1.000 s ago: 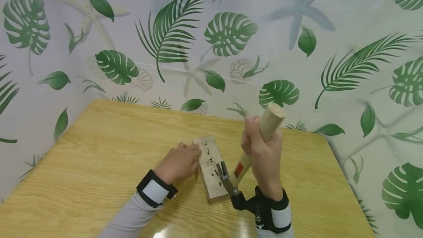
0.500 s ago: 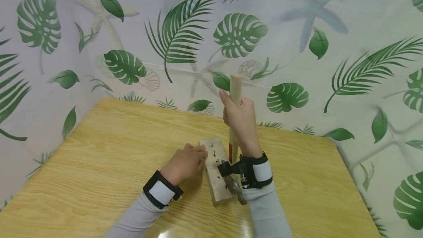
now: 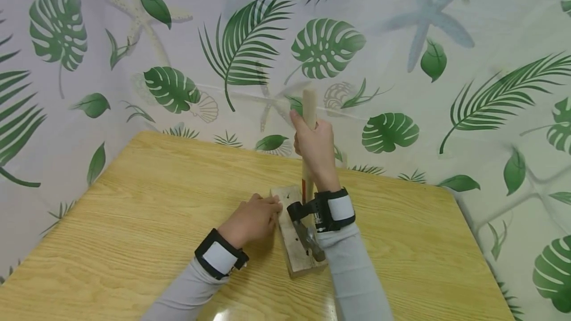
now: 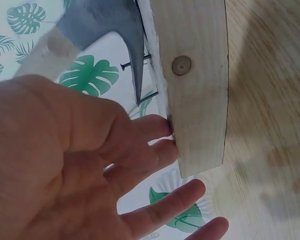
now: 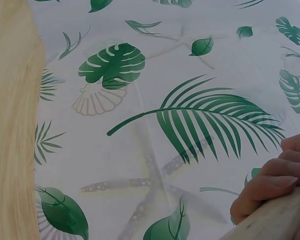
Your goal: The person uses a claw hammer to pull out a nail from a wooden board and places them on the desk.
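Note:
A claw hammer (image 3: 308, 241) stands nearly upright, handle up, its metal head over the pale wooden block (image 3: 295, 259). My right hand (image 3: 315, 147) grips the wooden handle, fingers wrapped round it and thumb along it. The left wrist view shows the claw (image 4: 135, 65) close against the block's nail-studded face, beside a bent nail (image 4: 149, 97) and another protruding nail (image 4: 135, 63). My left hand (image 3: 252, 223) presses fingertips against the block's left edge near its far end, other fingers reaching straight past that end. Part of the block is hidden behind the hammer and right wrist.
The block lies on a yellow wood-grain table (image 3: 187, 177). A white sheet with green leaf prints (image 3: 327, 48) hangs behind the table and at its sides. Black straps with small cameras (image 3: 332, 211) sit on both wrists.
My right hand has swung the hammer handle from leaning right to upright, moving left and up. The hammer head has turned over onto the block. The left hand keeps its place on the block.

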The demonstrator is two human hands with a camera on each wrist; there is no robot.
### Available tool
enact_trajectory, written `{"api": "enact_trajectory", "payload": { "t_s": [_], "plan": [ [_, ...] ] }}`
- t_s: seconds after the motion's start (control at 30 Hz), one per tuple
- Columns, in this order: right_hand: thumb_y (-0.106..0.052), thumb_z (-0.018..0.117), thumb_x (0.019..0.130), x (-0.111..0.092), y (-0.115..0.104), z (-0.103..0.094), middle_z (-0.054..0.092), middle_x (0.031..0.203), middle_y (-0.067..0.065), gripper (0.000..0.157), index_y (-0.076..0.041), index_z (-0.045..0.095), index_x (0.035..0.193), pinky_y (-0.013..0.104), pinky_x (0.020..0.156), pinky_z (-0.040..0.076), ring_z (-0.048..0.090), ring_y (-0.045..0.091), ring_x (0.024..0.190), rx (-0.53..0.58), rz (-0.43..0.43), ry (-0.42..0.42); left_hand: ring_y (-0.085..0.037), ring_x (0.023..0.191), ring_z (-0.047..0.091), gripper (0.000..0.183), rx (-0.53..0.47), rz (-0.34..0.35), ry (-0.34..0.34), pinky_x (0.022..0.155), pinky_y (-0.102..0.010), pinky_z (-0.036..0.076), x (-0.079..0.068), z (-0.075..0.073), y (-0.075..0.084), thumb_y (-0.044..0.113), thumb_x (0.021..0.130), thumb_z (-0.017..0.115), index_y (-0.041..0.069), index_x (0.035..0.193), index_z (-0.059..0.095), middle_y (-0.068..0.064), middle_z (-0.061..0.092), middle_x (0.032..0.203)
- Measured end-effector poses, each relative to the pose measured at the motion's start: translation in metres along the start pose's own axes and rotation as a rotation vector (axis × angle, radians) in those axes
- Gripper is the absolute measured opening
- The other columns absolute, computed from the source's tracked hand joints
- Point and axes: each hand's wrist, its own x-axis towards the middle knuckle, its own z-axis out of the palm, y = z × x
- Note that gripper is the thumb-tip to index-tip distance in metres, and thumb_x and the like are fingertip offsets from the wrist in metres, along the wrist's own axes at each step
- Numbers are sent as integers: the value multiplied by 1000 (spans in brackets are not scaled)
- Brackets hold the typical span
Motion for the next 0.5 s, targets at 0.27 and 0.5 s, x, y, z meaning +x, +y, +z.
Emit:
{"api": "enact_trajectory", "payload": {
  "t_s": [0.27, 0.5],
  "plan": [
    [-42, 64, 100, 2, 2, 1, 44, 53, -3, 43, -9, 53, 73, 25, 46, 34, 43, 10, 45, -85, -56, 108, -40, 126, 53, 34, -8, 9, -20, 95, -61, 49, 1, 0, -1, 12, 103, 56, 11, 136, 65, -6, 53, 152],
    [-42, 62, 101, -18, 0, -4, 44, 52, -2, 46, -9, 52, 70, 29, 46, 33, 42, 13, 44, -58, -179, 159, -40, 123, 53, 34, -6, 15, -22, 92, -60, 50, 1, 2, -3, 11, 104, 54, 12, 137, 65, -6, 53, 152]
  ]
}}
